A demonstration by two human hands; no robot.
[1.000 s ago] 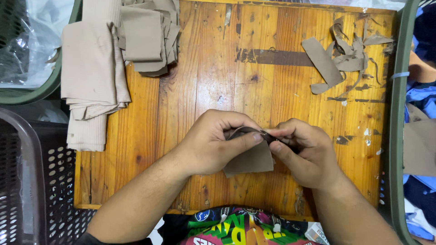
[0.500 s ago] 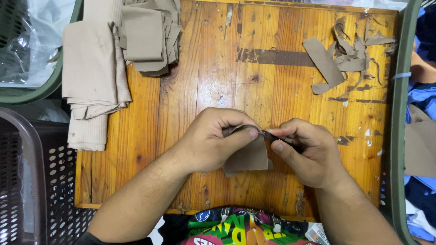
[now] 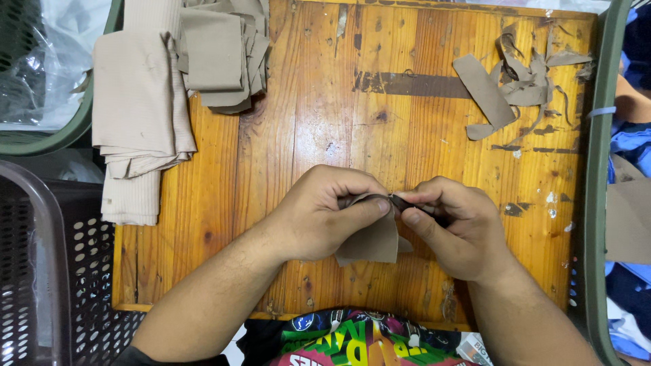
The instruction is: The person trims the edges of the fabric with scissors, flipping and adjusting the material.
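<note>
I hold a small taupe piece of ribbed fabric (image 3: 369, 238) between both hands, just above the middle of the near half of the orange-brown wooden board (image 3: 305, 115). My left hand (image 3: 319, 215) pinches its top edge, thumb pressed flat against the cloth with the other fingers curled behind it. My right hand (image 3: 456, 227) meets it at the same edge, thumb and forefinger pressed together on the fabric's upper corner, where something thin and dark shows between my fingertips; I cannot tell what it is. The piece hangs down from the two pinches, its lower part loose over the board.

At the far left corner of the board lies a stack of folded beige ribbed fabric pieces (image 3: 139, 115), partly hanging over the edge, with a second pile of smaller beige cut pieces (image 3: 220, 57) just beside it. At the far right corner sits a heap of taupe fabric strips and trimmings (image 3: 512, 85), well apart from my hands. A dark perforated plastic basket (image 3: 41, 271) stands left of the board, and a green-rimmed bin (image 3: 597, 203) runs along the right side.
</note>
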